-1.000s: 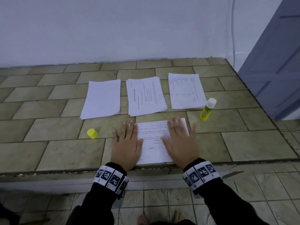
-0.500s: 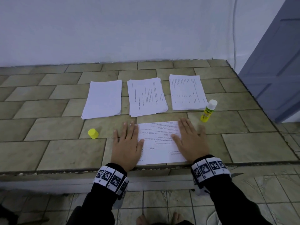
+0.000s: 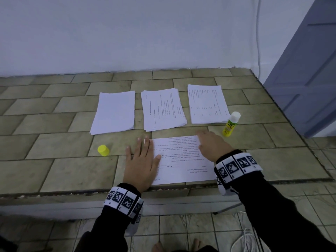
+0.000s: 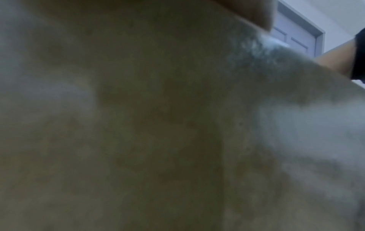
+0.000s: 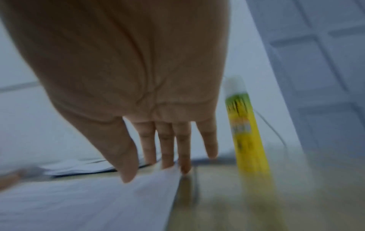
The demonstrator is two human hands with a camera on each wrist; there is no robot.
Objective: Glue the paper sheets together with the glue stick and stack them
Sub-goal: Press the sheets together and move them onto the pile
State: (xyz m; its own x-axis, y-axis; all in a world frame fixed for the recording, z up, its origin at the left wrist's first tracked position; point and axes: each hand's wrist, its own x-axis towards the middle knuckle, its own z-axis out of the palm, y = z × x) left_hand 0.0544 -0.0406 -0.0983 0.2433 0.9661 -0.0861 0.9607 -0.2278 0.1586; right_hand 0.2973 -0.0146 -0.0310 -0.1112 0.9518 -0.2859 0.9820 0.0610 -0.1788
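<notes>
The printed sheet [image 3: 181, 160] lies flat at the near edge of the tiled counter [image 3: 54, 171], its text upside down to the viewer. The left hand [image 3: 141, 164] lies flat on its left margin, fingers straight and spread, palm partly on the tiles. The right hand [image 3: 211, 144] is at the sheet's far right corner with fingers straight and relaxed, gripping nothing; in the right wrist view its fingertips [image 5: 183, 168] sit at the paper's edge, though whether they press it cannot be told through the blur.

Just right of that hand, the uncapped glue stick [image 3: 230, 124] stands upright on the tiles, touching nothing. Its yellow cap [image 3: 103, 150] lies well to the left, beyond the left hand. Across the far side sit three stacks: a blank stack [image 3: 114, 111] on the left, a printed middle stack [image 3: 163, 110], and a printed right stack [image 3: 207, 104] whose near right corner is close to the glue stick. Nothing stands between the right hand and the glue stick. A grey door [image 3: 309, 70] is at the far right. The left wrist view is a blur of tile.

Compared with half a second ago, the right hand has slid off the sheet's right side toward its far corner and nearer the glue stick; the left hand, sheet, cap and stacks have stayed put.
</notes>
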